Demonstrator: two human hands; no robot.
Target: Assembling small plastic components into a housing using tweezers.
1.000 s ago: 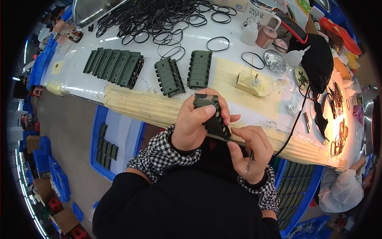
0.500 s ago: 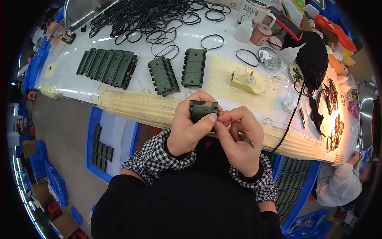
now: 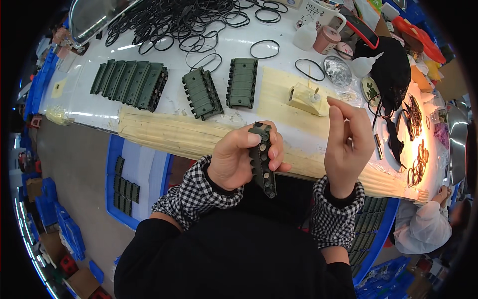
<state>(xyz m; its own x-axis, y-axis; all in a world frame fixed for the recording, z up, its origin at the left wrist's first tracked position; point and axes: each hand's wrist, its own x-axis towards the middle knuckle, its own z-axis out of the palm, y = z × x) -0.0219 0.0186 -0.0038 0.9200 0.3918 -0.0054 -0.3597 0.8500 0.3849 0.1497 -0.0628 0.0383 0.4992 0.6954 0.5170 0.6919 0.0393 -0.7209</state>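
My left hand (image 3: 236, 157) is closed around a dark green toy tank chassis (image 3: 265, 169), held in front of the table's edge. The piece is turned so that its row of road wheels shows along one side. Apart from it, my right hand (image 3: 348, 144) is raised over the table's front edge with its fingers bent together; what they hold, if anything, is hidden. Its fingertips are nearest to a tape-wrapped block (image 3: 307, 101) with a small white nozzle and a thin stick on top. Two more green chassis (image 3: 242, 83) lie beyond my left hand.
Several chassis stand in a row (image 3: 130, 84) at the left. A heap of black rubber bands (image 3: 169, 25) covers the back. A mug (image 3: 318, 16), squeeze bottles (image 3: 304, 37) and a black cloth (image 3: 383, 74) crowd the right. Blue trays (image 3: 113, 174) sit below the table; a person (image 3: 423, 226) sits far right.
My right hand has left the chassis and moved right and up. My left hand has turned the chassis so its wheeled side shows. The metal tool seen in my right hand is now out of sight.
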